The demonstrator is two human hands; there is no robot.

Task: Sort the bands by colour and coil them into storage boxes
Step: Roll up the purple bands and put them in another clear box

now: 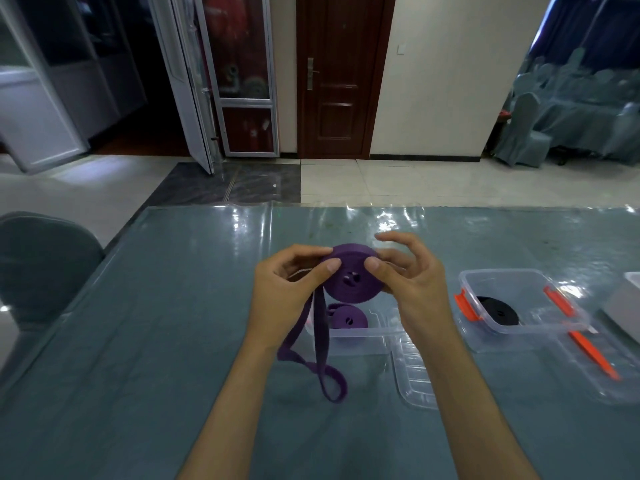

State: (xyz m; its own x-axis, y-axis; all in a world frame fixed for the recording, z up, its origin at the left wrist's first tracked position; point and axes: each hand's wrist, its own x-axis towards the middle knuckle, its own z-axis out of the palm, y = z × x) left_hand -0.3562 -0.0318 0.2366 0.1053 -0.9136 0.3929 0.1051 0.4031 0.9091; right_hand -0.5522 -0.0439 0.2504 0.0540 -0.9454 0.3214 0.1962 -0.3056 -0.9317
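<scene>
A purple band (349, 275) is wound into a thick coil, held above the table between my left hand (294, 289) and my right hand (412, 282), thumbs pressed on its face. Its loose tail (322, 355) hangs down and loops onto the tablecloth. Below the coil stands a clear storage box (360, 337) holding another coiled purple band (346, 317). To the right, a second clear box (540, 327) with orange clips holds a coiled black band (498, 311).
A clear lid (415, 382) lies beside the purple box, and another lid with an orange clip (595, 358) lies right of the black box. A grey box (627, 303) is at the right edge. A chair (41, 265) stands left of the table (173, 306).
</scene>
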